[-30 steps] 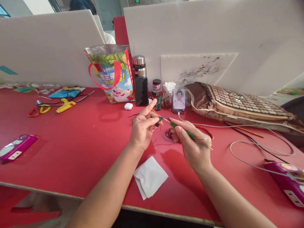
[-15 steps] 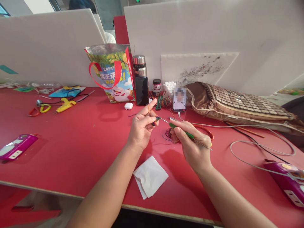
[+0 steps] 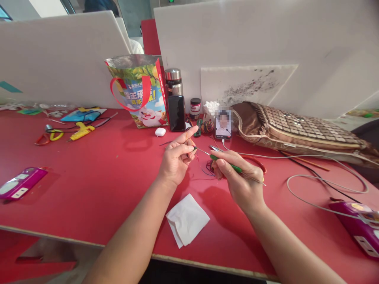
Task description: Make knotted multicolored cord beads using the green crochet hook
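red tabletop [image 3: 89,189] | white boards [image 3: 59,59] standing behind | red furniture [image 3: 151,37] beyond gap | pale floor [image 3: 84,256] lower left

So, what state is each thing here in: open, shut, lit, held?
Left hand: pinching yarn piece
Right hand: gripping hook
Napkin: folded
Tote: upright, open
Flask: upright, lidded
Jar: upright, lidded
Earbud case: shut
Black phone: upright, dark
Cabled phone: upright, lit
Glue gun: lying down

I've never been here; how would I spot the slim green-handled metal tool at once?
Find the big red tabletop, then the person's right hand over it. That hand grips a slim metal tool with a bright green handle, its thin shaft pointing toward the left hand. The green handle sets it apart from the pointed silver metal tip just beyond it.
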Demonstrator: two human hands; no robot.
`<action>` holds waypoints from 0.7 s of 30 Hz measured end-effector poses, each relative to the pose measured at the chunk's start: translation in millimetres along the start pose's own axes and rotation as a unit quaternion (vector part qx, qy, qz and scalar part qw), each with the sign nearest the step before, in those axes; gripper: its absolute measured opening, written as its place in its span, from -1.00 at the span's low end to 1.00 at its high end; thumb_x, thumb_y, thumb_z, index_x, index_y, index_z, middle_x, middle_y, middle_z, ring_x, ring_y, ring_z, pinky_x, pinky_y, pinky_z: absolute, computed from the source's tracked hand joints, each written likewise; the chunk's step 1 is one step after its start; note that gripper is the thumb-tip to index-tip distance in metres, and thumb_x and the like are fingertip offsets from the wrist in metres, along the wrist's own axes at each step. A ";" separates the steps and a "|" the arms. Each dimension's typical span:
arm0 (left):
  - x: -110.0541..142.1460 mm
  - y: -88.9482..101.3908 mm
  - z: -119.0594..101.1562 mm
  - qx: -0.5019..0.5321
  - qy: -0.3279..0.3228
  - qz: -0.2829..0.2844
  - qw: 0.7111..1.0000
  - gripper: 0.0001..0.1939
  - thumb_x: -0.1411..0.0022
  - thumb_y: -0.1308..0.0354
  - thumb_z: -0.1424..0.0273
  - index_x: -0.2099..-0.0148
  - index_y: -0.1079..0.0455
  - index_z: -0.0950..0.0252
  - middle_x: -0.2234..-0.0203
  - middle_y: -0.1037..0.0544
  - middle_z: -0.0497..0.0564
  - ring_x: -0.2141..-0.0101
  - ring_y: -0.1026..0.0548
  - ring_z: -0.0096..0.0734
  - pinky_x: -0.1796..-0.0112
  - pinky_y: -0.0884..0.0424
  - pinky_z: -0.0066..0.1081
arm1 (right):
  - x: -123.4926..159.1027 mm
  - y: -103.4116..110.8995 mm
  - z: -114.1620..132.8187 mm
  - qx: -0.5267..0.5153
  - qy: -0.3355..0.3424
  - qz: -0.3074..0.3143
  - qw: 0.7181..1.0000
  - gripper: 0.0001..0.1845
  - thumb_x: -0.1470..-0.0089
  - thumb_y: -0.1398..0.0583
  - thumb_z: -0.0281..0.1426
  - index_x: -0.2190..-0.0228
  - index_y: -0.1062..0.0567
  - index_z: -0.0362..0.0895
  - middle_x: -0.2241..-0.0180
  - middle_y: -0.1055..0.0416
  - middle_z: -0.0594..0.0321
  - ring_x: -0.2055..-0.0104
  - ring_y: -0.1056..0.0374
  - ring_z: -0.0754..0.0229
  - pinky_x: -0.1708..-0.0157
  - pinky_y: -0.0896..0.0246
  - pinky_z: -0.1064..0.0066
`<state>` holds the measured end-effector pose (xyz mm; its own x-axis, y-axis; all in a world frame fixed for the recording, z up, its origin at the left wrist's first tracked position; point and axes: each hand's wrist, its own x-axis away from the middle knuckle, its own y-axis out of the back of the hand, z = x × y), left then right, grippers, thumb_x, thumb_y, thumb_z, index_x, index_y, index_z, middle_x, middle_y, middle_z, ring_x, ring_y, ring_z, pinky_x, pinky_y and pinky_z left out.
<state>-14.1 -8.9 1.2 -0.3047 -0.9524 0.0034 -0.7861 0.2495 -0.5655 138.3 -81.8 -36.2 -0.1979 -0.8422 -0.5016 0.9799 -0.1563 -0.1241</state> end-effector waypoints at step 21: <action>-2.2 8.4 -10.2 -0.022 0.094 0.062 0.993 -0.57 0.18 -0.13 0.52 0.20 -0.64 0.44 0.65 -0.22 -0.12 0.62 -0.03 -0.63 0.60 0.04 -0.52 | -5.3 14.8 3.3 -0.014 -0.037 0.060 0.997 -0.80 -0.24 -0.30 -0.36 0.13 -0.71 0.05 0.48 -0.42 0.26 0.48 -0.31 0.23 0.46 -0.22 0.31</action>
<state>-25.5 -2.9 4.8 -0.4915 -0.8660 0.0922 -0.7578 0.3731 -0.5353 154.0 -81.4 -32.5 -0.0760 -0.8902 -0.4491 0.9950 -0.0387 -0.0917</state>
